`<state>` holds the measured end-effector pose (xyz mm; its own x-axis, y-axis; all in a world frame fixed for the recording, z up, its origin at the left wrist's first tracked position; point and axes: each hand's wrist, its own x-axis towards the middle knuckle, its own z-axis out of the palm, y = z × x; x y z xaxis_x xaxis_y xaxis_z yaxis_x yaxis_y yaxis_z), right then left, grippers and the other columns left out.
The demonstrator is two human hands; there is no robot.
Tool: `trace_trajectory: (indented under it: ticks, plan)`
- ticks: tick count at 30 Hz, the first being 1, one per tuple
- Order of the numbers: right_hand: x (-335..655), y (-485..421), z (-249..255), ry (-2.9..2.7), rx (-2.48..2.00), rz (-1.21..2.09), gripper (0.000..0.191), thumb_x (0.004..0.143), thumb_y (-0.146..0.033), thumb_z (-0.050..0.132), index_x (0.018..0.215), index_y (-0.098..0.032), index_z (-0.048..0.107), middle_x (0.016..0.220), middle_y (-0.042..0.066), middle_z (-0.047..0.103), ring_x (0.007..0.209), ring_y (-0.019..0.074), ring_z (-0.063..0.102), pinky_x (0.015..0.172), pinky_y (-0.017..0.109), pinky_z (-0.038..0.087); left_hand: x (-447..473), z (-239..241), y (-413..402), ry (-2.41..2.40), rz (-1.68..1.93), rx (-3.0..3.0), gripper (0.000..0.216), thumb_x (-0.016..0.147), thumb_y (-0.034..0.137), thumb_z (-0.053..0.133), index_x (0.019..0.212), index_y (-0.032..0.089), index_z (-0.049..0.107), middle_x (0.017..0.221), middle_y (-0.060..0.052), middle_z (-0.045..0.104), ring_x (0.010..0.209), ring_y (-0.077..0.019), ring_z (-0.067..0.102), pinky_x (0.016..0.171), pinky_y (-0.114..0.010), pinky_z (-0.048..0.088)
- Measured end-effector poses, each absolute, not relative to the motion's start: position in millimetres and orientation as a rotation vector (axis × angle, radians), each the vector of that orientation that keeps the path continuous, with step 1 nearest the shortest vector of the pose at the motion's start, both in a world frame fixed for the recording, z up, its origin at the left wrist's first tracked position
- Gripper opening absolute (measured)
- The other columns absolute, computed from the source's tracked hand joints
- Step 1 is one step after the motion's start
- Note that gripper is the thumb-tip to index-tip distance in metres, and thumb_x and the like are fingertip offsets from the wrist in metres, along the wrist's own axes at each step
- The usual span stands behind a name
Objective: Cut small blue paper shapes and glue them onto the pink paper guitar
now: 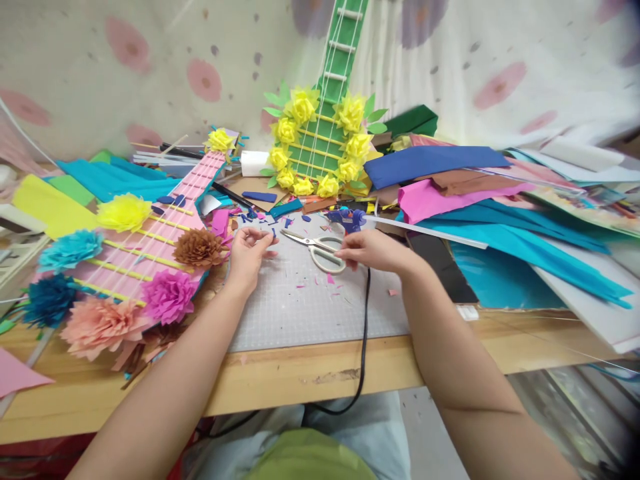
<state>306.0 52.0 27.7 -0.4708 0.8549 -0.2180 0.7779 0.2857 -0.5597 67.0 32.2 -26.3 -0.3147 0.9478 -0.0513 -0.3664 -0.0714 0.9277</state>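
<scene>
My left hand (249, 251) hovers over the grey cutting mat (305, 307), fingertips pinched on a tiny dark-blue paper piece (273, 233). It sits just right of the brown paper flower (199, 247) on the pink paper guitar (150, 250). My right hand (371, 250) rests on the mat with its fingers curled at the white handles of the scissors (320, 251), which lie flat with blades pointing left. Whether the fingers grip the handles is not clear.
A green paper guitar with yellow flowers (320, 143) leans against the back wall. A blue glue gun (347, 218) lies behind the scissors; its black cord (364, 340) runs off the table's front edge. Stacked coloured paper sheets (480, 200) fill the right side. Paper scraps litter the mat.
</scene>
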Motion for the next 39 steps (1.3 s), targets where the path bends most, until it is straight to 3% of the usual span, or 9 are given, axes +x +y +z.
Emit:
trace_trajectory:
  ticks: [2, 5, 9, 14, 18, 21, 24, 30, 39]
  plan:
    - [324.3, 54.8, 36.0, -2.475, -1.755, 0.926, 0.044, 0.078, -0.054, 0.049, 0.056, -0.017, 0.056, 0.055, 0.002, 0.058, 0.051, 0.0119, 0.049, 0.053, 0.026, 0.032, 65.3, -27.4, 33.6, 1.102, 1.602, 0.697, 0.038, 0.053, 0.019, 0.074, 0.074, 0.018, 0.042, 0.072, 0.003, 0.06, 0.067, -0.0131, 0.064, 0.048, -0.019, 0.048]
    - [337.8, 63.4, 29.1, -2.255, -2.002, 0.52, 0.049, 0.071, -0.065, 0.051, 0.063, -0.017, 0.057, 0.063, 0.004, 0.059, 0.057, 0.0152, 0.051, 0.053, 0.027, 0.033, 64.6, -28.1, 34.6, 1.049, 1.578, 0.648, 0.037, 0.053, 0.016, 0.074, 0.075, 0.018, 0.044, 0.072, 0.003, 0.061, 0.068, -0.012, 0.064, 0.05, -0.017, 0.047]
    - [324.6, 77.0, -3.3, -2.076, -1.761, 0.317, 0.048, 0.067, -0.059, 0.061, 0.088, -0.016, 0.061, 0.087, 0.009, 0.063, 0.077, 0.021, 0.056, 0.065, 0.03, 0.04, 65.4, -26.2, 33.4, 1.016, 1.514, 0.632, 0.036, 0.054, 0.013, 0.074, 0.077, 0.018, 0.047, 0.072, 0.002, 0.062, 0.067, -0.0119, 0.064, 0.049, -0.017, 0.048]
    - [301.9, 85.7, -28.0, -1.708, -1.809, 0.537, 0.045, 0.071, -0.052, 0.059, 0.092, -0.013, 0.063, 0.088, 0.013, 0.064, 0.084, 0.0255, 0.058, 0.072, 0.036, 0.043, 65.1, -24.1, 31.7, 1.005, 1.452, 0.62, 0.036, 0.056, 0.01, 0.074, 0.078, 0.018, 0.047, 0.071, 0.002, 0.063, 0.065, -0.0113, 0.064, 0.046, -0.016, 0.048]
    - [302.9, 82.7, -20.4, -1.417, -1.486, 0.835, 0.043, 0.068, -0.053, 0.061, 0.089, -0.015, 0.062, 0.08, 0.007, 0.064, 0.07, 0.0173, 0.057, 0.065, 0.031, 0.044, 64.8, -24.2, 31.6, 0.998, 1.424, 0.622, 0.035, 0.056, 0.009, 0.073, 0.078, 0.017, 0.047, 0.072, 0.002, 0.063, 0.062, -0.0098, 0.062, 0.045, -0.015, 0.047]
    - [303.8, 73.9, -12.0, -1.474, -1.155, 1.144, 0.04, 0.067, -0.052, 0.064, 0.086, -0.017, 0.061, 0.074, 0.003, 0.061, 0.062, 0.0112, 0.053, 0.057, 0.025, 0.041, 65.3, -24.0, 31.1, 1.0, 1.402, 0.632, 0.035, 0.056, 0.009, 0.073, 0.078, 0.017, 0.047, 0.071, 0.002, 0.063, 0.062, -0.0095, 0.062, 0.046, -0.015, 0.048]
    - [298.1, 64.5, -10.5, -1.633, -1.118, 1.381, 0.038, 0.065, -0.051, 0.068, 0.075, -0.016, 0.06, 0.06, 0.0, 0.055, 0.053, 0.0086, 0.047, 0.049, 0.023, 0.036, 65.9, -23.4, 30.4, 1.011, 1.402, 0.62, 0.034, 0.057, 0.008, 0.073, 0.078, 0.017, 0.048, 0.07, 0.002, 0.062, 0.062, -0.0094, 0.062, 0.047, -0.016, 0.048]
    - [285.0, 58.8, -11.9, -1.745, -1.175, 1.39, 0.043, 0.069, -0.054, 0.063, 0.054, -0.016, 0.047, 0.046, -0.003, 0.044, 0.044, 0.006, 0.037, 0.044, 0.023, 0.028, 65.7, -22.8, 30.0, 1.018, 1.407, 0.596, 0.032, 0.058, 0.007, 0.073, 0.076, 0.016, 0.047, 0.07, 0.002, 0.062, 0.062, -0.0089, 0.062, 0.048, -0.015, 0.048]
    - [280.7, 56.3, -10.9, -1.83, -1.199, 1.379, 0.046, 0.07, -0.055, 0.061, 0.052, -0.018, 0.042, 0.044, -0.004, 0.042, 0.043, 0.006, 0.036, 0.044, 0.023, 0.027, 66.9, -22.3, 29.5, 1.027, 1.404, 0.61, 0.032, 0.058, 0.008, 0.074, 0.074, 0.016, 0.046, 0.07, 0.001, 0.062, 0.062, -0.0097, 0.062, 0.049, -0.016, 0.048]
